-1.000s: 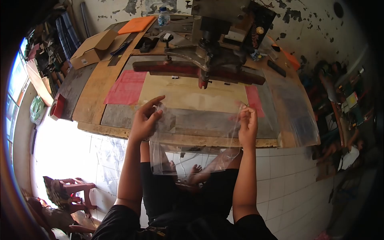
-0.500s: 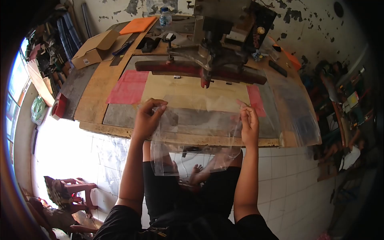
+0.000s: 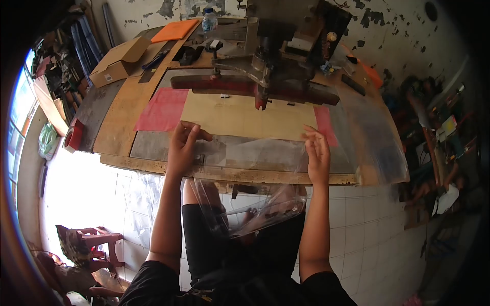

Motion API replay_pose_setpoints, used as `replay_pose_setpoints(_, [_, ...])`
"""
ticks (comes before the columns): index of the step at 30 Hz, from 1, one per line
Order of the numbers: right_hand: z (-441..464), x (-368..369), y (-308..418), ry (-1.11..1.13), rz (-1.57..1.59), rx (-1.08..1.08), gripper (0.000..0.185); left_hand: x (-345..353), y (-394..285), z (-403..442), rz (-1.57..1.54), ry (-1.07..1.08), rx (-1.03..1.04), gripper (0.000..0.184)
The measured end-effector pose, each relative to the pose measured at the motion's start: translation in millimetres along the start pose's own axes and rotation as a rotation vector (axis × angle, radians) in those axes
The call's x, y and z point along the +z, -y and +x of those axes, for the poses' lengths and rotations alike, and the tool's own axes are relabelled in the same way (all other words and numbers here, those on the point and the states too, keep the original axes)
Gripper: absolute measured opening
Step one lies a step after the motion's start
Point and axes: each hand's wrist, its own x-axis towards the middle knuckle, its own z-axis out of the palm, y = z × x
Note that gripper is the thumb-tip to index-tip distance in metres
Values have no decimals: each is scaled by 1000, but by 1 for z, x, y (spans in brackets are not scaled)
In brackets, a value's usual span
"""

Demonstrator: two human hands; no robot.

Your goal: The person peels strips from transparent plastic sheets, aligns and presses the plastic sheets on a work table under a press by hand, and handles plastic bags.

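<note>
A clear plastic bag point(image 3: 255, 158) hangs tilted over the table's front edge and above my lap, its lower left corner drooping. My left hand point(image 3: 185, 149) is left of the bag, fingers apart and not gripping it, over the front of the work surface. On the other side, my right hand point(image 3: 318, 153) has its fingers loosely spread beside the bag's upper right edge; whether they touch the film I cannot tell. Behind both hands lies a cream sheet point(image 3: 250, 116) with a pink strip point(image 3: 161, 109) at its left end, beneath a machine's long dark red bar point(image 3: 214, 85).
A cardboard box point(image 3: 118, 61), an orange folder point(image 3: 175, 30) and a water bottle point(image 3: 209, 21) stand at the back left. Clear film point(image 3: 385, 155) covers the table's right side. A tape roll point(image 3: 74, 135) sits at the left edge. Other people are at the far right.
Both hands have loosened from a pinch and their fingers have spread. The plastic bag has dropped and tilted, its left side sinking away from my left hand.
</note>
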Motion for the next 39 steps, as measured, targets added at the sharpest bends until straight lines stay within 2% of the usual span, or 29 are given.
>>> replay_pose_setpoints(1, [0, -3, 3, 58, -28, 7, 41, 2, -1, 0, 7, 14, -24, 16])
replay_pose_setpoints(2, [0, -5, 6, 58, -26, 13, 41, 3, -1, 0, 14, 26, -43, 18])
replay_pose_setpoints(4, [3, -9, 14, 115, 86, -107, 51, 3, 1, -1, -14, 10, -66, 18])
replay_pose_setpoints(10, [3, -5, 15, 288, -7, -145, 60, 4, 4, 2, -49, -62, -155, 19])
replay_pose_setpoints(11, [4, -4, 17, 290, 1, -158, 48, 3, 5, 2, -41, -68, -157, 20])
replay_pose_setpoints(12, [3, -4, 17, 287, 0, -155, 48, 3, 6, 2, -41, -64, -159, 20])
replay_pose_setpoints(14, [3, -3, 13, 293, 13, -104, 33, 3, 4, 1, -44, -68, -123, 23])
replay_pose_setpoints(18, [2, -4, 4, 258, -35, -124, 20, 7, -6, -1, -8, -85, -70, 29])
replay_pose_setpoints(20, [-1, -3, 0, 240, 12, -87, 17, 14, -14, -4, 463, -291, 375, 40])
replay_pose_setpoints(21, [-7, -1, 0, 235, 19, -93, 17, 15, -21, -13, 469, -289, 383, 40])
replay_pose_setpoints(23, [-23, 1, 3, 171, 145, 36, 15, 24, -52, -43, 819, -307, 524, 41])
replay_pose_setpoints(24, [-31, 3, 14, 165, 148, 23, 15, 29, -57, -59, 814, -246, 582, 35])
replay_pose_setpoints(26, [-58, 11, 55, 178, 144, 3, 17, 44, -78, -91, 655, 97, 506, 33])
replay_pose_setpoints(27, [-71, 16, 72, 185, 150, 8, 17, 57, -99, -107, 671, 223, 333, 35])
replay_pose_setpoints(31, [-102, 33, 112, 152, 151, -79, 23, 72, -121, -130, 599, 251, 349, 39])
replay_pose_setpoints(33, [-110, 34, 118, 159, 74, -155, 35, 66, -124, -138, 470, 417, 185, 32])
replay_pose_setpoints(34, [-112, 34, 122, 162, 72, -152, 35, 66, -123, -139, 467, 415, 181, 32])
replay_pose_setpoints(36, [-114, 35, 130, 148, -67, -167, 49, 66, -118, -139, 282, 469, 270, 23])
replay_pose_setpoints(37, [-115, 36, 133, 151, -68, -167, 49, 69, -117, -140, 228, 459, 293, 20])
replay_pose_setpoints(39, [-120, 36, 138, 86, -77, -138, 63, 72, -117, -143, 274, 424, 357, 19])
